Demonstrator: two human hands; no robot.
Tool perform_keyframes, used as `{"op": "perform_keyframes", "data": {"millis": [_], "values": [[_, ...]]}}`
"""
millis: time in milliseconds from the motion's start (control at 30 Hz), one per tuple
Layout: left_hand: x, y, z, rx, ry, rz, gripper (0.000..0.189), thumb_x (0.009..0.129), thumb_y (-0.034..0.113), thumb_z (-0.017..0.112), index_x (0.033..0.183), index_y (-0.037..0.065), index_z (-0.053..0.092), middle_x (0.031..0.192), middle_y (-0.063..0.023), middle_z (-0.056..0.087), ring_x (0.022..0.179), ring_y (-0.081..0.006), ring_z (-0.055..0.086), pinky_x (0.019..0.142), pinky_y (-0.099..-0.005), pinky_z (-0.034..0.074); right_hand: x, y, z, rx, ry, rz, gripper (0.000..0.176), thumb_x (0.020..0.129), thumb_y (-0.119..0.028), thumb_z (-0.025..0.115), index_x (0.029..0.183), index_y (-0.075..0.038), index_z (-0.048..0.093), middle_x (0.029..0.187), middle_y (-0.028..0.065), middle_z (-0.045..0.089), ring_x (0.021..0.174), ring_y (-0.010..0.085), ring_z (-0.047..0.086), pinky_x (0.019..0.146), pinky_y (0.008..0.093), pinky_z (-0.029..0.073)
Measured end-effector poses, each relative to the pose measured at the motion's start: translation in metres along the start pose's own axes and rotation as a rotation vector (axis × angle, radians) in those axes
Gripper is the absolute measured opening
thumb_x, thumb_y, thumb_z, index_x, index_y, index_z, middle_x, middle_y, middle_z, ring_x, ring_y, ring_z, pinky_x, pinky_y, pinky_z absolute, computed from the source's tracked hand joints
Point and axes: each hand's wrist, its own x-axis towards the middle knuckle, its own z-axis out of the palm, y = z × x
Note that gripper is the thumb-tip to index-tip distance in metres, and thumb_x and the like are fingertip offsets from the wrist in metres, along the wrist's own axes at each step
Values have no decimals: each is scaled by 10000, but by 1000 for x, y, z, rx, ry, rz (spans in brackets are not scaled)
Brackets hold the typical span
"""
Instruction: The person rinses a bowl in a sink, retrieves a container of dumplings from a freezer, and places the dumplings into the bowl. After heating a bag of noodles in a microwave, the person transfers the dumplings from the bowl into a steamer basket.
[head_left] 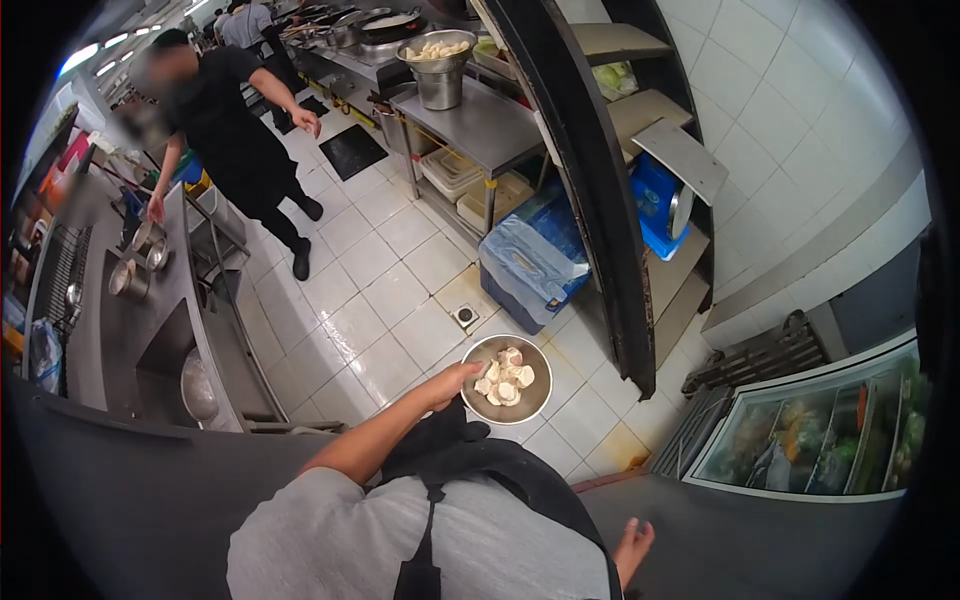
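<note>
Metal bowl (541, 372), round, shallow, holding pale lumps (508, 388).

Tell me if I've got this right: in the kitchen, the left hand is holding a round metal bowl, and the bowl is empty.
Not quite: the metal bowl isn't empty. The head view shows pale pieces in it. The left hand is indeed holding it.

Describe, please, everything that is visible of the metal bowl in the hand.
The metal bowl is round, silvery and metal-looking, its open side facing up. Pale, roundish pieces, of a kind I cannot tell, lie inside, with bare wall around them. The left hand grips its edge, above the tiled floor.
</note>
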Motion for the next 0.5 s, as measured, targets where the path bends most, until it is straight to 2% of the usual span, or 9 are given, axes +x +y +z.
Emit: {"op": "perform_keyframes", "data": {"millis": [67, 100, 167, 200, 267, 300, 367, 500], "values": [[2, -1, 4, -17, 33, -30, 540, 1081, 371, 508, 1396, -68, 527, 1307, -167, 669, 1138, -233, 693, 1024, -389, 546, 22, 36, -24, -270, 276, -64, 668, 1004, -450, 662, 1423, 40, 489, 1306, 250, 582, 1180, 355, 573, 1047, 437, 437], [5, 1, 8, -22, 51, -34, 532, 1076, 362, 517, 1398, -62, 523, 1296, -172, 675, 1129, -245, 698, 1019, -411, 555, 31, 63, -37, -261, 268, -43, 668, 1004, -450, 662, 1423, 40, 489, 1306, 250, 582, 1180, 355, 573, 1047, 437, 437], [12, 10, 21, -33, 47, -12, 530, 1071, 359, 526, 1397, -59, 524, 1294, -174, 675, 1135, -251, 695, 1017, -417, 558, 46, 99, -55, -358, 508, 80, 571, 991, -356, 699, 1362, 47, 540, 1260, 225, 613, 1158, 318, 593, 1014, 446, 464], [11, 8, 30, -68, 46, 16, 529, 1067, 357, 535, 1397, -57, 524, 1292, -176, 675, 1142, -257, 693, 1014, -422, 560, 46, 110, -64, -365, 494, 87, 571, 991, -356, 699, 1362, 47, 540, 1260, 225, 613, 1158, 318, 593, 1014, 446, 464], [7, 28, 48, -62, 52, -8, 538, 1058, 351, 556, 1412, -53, 516, 1322, -178, 659, 1173, -259, 677, 1043, -418, 541, 28, 67, -82, -177, 563, 306, 885, 813, -463, 879, 1397, 81, 496, 1334, 327, 566, 1190, 468, 585, 1042, 526, 487], [8, 33, 54, -84, 58, -1, 543, 1055, 350, 562, 1416, -52, 514, 1337, -177, 651, 1183, -258, 671, 1048, -417, 536, 30, 71, -89, -191, 550, 307, 885, 813, -462, 879, 1397, 81, 496, 1334, 327, 566, 1190, 468, 585, 1042, 526, 487], [9, 36, 59, -116, 86, 7, 548, 1052, 349, 569, 1421, -51, 512, 1352, -176, 642, 1193, -256, 666, 1054, -416, 531, 40, 82, -101, -214, 710, 398, 795, 854, -379, 859, 1349, 125, 494, 1293, 354, 563, 1194, 467, 590, 1054, 529, 485], [-1, 40, 52, -145, 121, 104, 526, 1063, 346, 542, 1409, -49, 520, 1340, -171, 651, 1159, -256, 682, 1033, -419, 544, 81, 177, -107, -379, 992, 393, 681, 747, -405, 870, 1181, -15, 521, 1189, 258, 537, 1054, 393, 567, 880, 550, 474]]}}
